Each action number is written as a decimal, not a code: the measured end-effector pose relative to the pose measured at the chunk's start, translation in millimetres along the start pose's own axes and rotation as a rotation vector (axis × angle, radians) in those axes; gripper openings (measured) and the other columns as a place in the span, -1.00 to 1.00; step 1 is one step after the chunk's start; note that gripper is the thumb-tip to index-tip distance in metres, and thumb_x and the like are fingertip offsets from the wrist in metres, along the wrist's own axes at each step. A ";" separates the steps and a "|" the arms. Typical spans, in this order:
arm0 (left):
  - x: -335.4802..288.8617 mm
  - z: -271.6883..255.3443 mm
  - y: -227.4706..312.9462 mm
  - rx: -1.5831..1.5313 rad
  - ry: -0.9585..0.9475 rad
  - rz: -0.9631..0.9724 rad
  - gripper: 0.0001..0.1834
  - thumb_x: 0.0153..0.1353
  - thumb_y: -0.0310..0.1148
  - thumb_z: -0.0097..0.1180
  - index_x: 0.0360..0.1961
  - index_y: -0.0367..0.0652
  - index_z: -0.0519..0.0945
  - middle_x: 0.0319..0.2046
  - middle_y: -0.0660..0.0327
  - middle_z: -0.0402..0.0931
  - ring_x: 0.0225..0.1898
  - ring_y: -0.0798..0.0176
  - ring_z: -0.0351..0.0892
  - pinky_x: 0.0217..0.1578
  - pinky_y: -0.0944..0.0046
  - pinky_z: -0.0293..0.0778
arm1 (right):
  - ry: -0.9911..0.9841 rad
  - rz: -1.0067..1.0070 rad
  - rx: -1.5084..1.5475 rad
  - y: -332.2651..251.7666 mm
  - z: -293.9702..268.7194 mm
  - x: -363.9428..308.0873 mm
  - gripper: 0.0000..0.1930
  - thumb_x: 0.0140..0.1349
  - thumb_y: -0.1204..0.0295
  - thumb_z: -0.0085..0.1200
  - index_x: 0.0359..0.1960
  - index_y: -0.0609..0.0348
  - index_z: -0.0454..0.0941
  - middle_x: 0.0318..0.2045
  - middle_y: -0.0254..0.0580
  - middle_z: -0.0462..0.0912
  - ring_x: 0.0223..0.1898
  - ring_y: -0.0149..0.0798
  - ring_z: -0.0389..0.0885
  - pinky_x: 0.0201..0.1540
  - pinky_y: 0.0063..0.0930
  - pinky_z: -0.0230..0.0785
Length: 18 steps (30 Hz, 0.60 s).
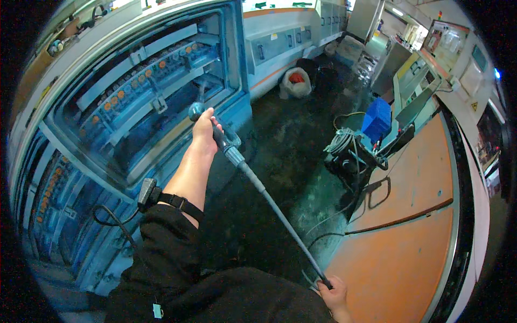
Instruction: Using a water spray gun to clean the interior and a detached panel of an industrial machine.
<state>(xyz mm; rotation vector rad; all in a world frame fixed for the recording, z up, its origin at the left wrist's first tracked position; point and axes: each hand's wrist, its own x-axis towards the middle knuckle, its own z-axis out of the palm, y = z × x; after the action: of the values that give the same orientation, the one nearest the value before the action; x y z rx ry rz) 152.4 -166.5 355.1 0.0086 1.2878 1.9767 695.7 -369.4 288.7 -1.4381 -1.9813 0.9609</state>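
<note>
My left hand (204, 132) is wrapped round the dark grip of a spray gun (222, 141), with the arm stretched forward. A round dark head (196, 111) sits at its front, and a pale spray shows just beyond it. From the grip a straight grey hose or tube (280, 215) slants down to the lower right. There my right hand (334, 293) is closed on its dark lower end. The spray gun points into the open bay of a blue-lit machine (124, 145), where rows of orange round fittings (141, 79) line a bar.
Orange-topped panels (398, 226) stand close on my right. Beyond them are a blue basket (377, 119) and a dark cart with coiled hose (344, 142). Wet dark floor (280, 145) lies between the machines. A white sack with orange contents (296, 83) stands farther off.
</note>
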 end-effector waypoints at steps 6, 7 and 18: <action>-8.3 0.3 6.0 0.042 -0.001 0.006 -0.73 0.21 -0.12 0.24 -0.43 0.01 0.45 -0.56 0.36 0.37 -0.53 0.34 0.38 -0.46 0.25 0.36 | -0.083 -0.034 -0.028 17.1 -9.2 4.6 -0.84 0.00 0.39 0.31 -0.46 0.21 0.63 -0.57 -0.07 0.50 -0.48 -0.05 0.51 -0.39 -0.24 0.33; -7.5 -0.1 6.2 0.062 0.018 0.024 -0.73 0.21 -0.13 0.25 -0.44 0.01 0.45 -0.56 0.36 0.37 -0.53 0.33 0.38 -0.46 0.25 0.36 | -0.101 -0.036 -0.014 16.3 -8.9 7.0 -0.83 -0.01 0.38 0.31 -0.46 0.21 0.63 -0.56 -0.07 0.50 -0.47 -0.04 0.51 -0.39 -0.24 0.33; -15.1 26.2 -1.3 0.331 -0.007 0.182 -0.73 0.19 -0.20 0.28 -0.41 -0.11 0.48 -0.57 0.31 0.37 -0.57 0.33 0.37 -0.50 0.24 0.35 | -0.170 0.043 0.085 33.8 -2.1 -2.8 -0.77 0.08 0.36 0.36 -0.42 0.29 0.62 -0.49 -0.07 0.55 -0.44 -0.16 0.54 -0.40 -0.34 0.35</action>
<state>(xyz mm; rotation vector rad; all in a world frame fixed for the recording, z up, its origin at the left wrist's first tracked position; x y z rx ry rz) 174.1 -154.7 372.7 0.3030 1.6451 1.8856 718.2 -365.1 263.5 -1.3985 -2.0086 1.2076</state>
